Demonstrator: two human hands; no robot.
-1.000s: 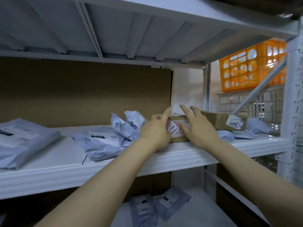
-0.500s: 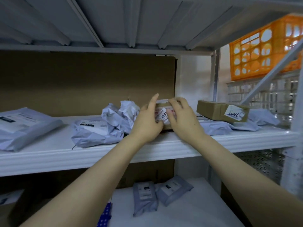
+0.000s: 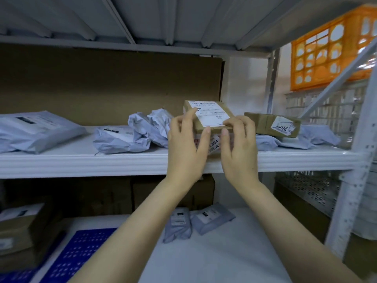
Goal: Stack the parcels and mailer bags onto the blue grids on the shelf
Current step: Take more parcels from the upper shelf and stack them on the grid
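Both hands are grasping a small flat cardboard parcel just above the front of the upper shelf. It is tipped so that its big white printed label faces out. The left hand pinches the left edge and the right hand curls over the near right corner, with both thumbs at the near edge. Below that edge, between the hands, a white sticker with digits shows. I cannot tell whether the parcel's far end touches the shelf. To its left lie crumpled grey mailer bags, and well apart at the far left a fuller one. To its right a second brown parcel rests on flat grey bags. Beyond the shelf post an orange crate sits on a white mesh basket; what the crate holds is too blurred to tell. On the lower shelf are a blue grid, brown boxes just left of it, and two small mailer bags side by side.
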